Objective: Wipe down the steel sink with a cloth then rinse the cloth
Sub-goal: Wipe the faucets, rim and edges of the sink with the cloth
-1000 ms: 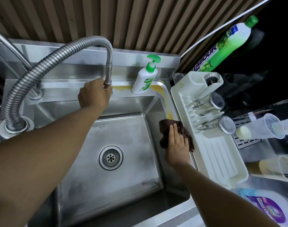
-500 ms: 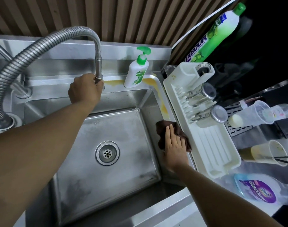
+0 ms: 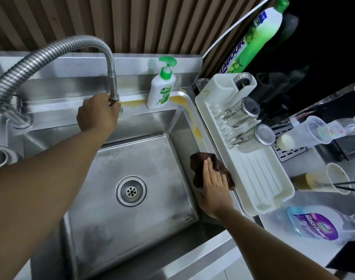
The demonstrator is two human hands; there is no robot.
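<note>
on sink's right rim we had right hand flat, fingers spread on brown cloth; left hand wrapped round faucet. probably best pressing firm, pushing toward yellow stain.

1. The left hand wraps around the lower end of the faucet hose, so the nozzle tip is hidden.
2. The hose base at the left edge of the frame is cut off.
3. The right hand lies flat over the brown cloth, hiding the cloth's middle and the sink rim beneath it.
4. Both arms run out of the bottom of the frame.
5. The green bottle at upper right is partly hidden behind the white rack.
6. The glass cleaner bottle at lower right is blurred, its small print unreadable.
7. The upper right of the frame is too dark to make out.
</note>
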